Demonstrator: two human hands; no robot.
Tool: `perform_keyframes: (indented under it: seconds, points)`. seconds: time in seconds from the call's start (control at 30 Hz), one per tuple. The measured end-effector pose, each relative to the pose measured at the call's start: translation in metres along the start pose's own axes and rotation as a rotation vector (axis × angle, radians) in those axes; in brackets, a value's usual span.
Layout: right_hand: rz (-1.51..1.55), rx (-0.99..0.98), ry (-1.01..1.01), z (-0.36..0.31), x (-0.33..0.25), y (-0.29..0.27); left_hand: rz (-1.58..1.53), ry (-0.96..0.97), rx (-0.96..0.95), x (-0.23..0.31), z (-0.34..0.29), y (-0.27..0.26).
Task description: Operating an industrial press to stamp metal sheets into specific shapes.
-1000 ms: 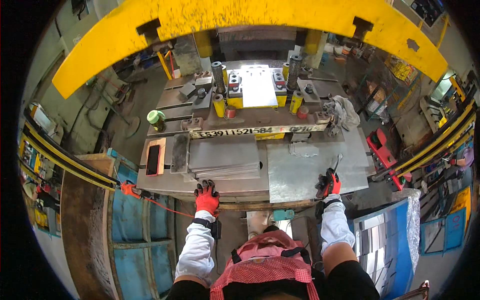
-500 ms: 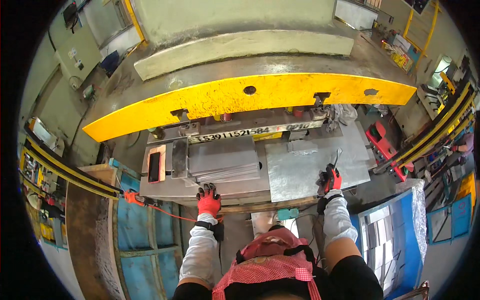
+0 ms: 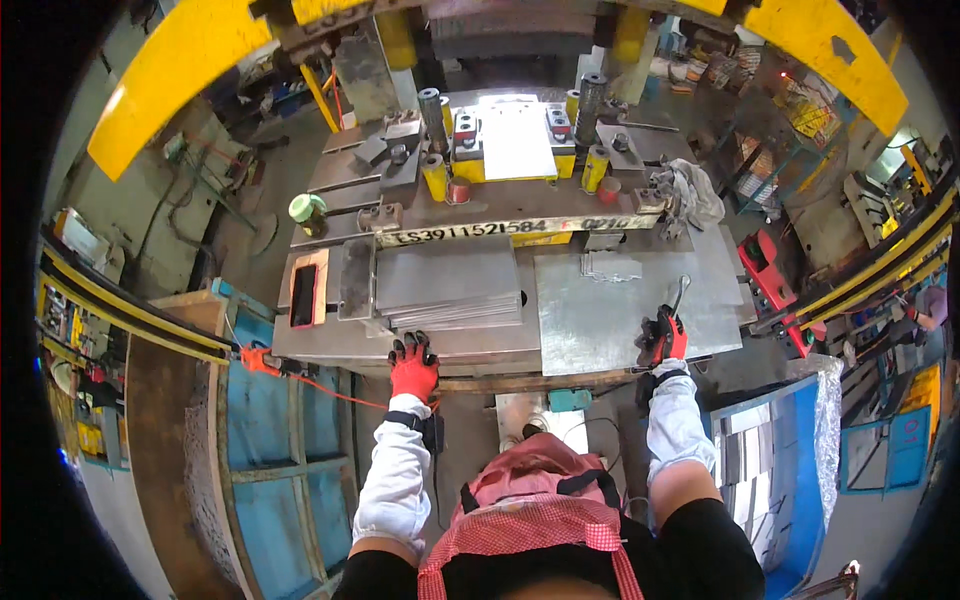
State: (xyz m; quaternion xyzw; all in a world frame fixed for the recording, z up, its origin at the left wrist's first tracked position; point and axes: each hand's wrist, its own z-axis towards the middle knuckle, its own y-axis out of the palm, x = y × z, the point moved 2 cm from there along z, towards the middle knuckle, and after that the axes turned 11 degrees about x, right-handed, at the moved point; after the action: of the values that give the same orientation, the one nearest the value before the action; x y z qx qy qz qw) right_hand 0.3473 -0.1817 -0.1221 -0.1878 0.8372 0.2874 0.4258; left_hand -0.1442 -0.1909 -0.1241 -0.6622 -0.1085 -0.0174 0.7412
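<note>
My left hand [image 3: 412, 366] wears a red and black glove and rests on the front edge of the steel press table [image 3: 330, 345], just below a stack of flat grey metal sheets [image 3: 448, 288]. My right hand [image 3: 663, 338], gloved the same way, grips a slim metal hand tool [image 3: 678, 296] that points up over a single large metal sheet [image 3: 620, 310]. Further back, a bright metal blank [image 3: 517, 140] lies in the die between yellow-based guide posts [image 3: 433, 118].
The yellow press ram [image 3: 180, 80] arches across the top of the view. A rag [image 3: 690, 190] lies at the table's right, a green tape roll [image 3: 307, 208] at its left. A phone-like dark object in an orange frame [image 3: 304, 294] sits left of the stack. Blue pallets [image 3: 280, 440] stand beside me.
The yellow ram has risen from covering the die to the top of the view, exposing the blank and guide posts. Both hands stay at the table's front edge.
</note>
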Motion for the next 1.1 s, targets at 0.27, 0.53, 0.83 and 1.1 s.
perform_keyframes:
  seconds: [0.27,0.53,0.83,1.1]
  points:
    - [-0.004,-0.08,0.007,0.001,0.0,0.004,0.022,-0.031,-0.031,-0.006,0.0,0.005]
    - [-0.283,-0.245,-0.443,-0.034,-0.043,0.022,-0.144,-0.247,-0.369,0.013,-0.014,-0.069]
    - [-0.573,-0.919,-0.489,-0.032,-0.116,0.314,-1.276,-0.297,-0.263,0.159,0.098,-0.115]
    - [-0.286,-1.005,-0.183,-0.021,-0.113,0.353,-2.299,-0.255,-0.638,0.237,0.207,-0.08]
